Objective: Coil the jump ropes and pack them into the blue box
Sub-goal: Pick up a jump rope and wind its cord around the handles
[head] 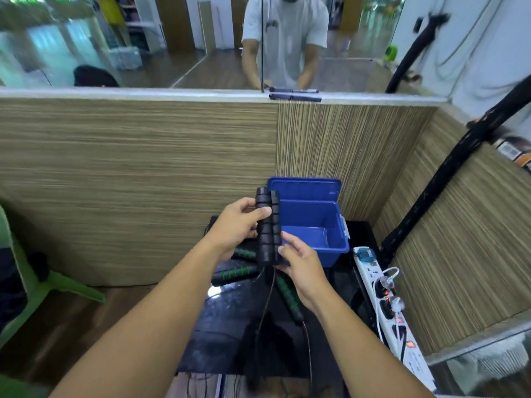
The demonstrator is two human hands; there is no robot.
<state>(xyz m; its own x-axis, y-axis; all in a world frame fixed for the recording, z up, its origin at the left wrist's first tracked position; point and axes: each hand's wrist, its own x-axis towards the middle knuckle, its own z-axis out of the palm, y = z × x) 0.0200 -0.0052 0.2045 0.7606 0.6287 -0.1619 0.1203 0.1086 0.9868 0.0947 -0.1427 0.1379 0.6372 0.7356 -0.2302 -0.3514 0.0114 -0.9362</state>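
Both forearms reach forward over a narrow, glossy black counter (230, 320). Its left edge drops off toward the wooden floor, where a green chair (57, 282) stands well apart. A wood-grain partition (138, 182) closes off the back and the right side, so the open room lies to the left and toward the person. A white power strip (385, 305) with plugs in it runs along the counter's right edge. The blue box (316, 214) sits in the back right corner, its lid (304, 188) raised against the partition and its inside bare. Just in front of it, the left hand (235, 225) wraps round the upper part of two black handles (267, 225), thumb across them, while the right hand (301, 262) grips their lower ends. The handles are ribbed, stand upright side by side and touch each other. A thin black cord (265, 305) hangs from their bottoms down toward the counter. Green-striped handles (235, 272) of other ropes lie on the counter under the hands.
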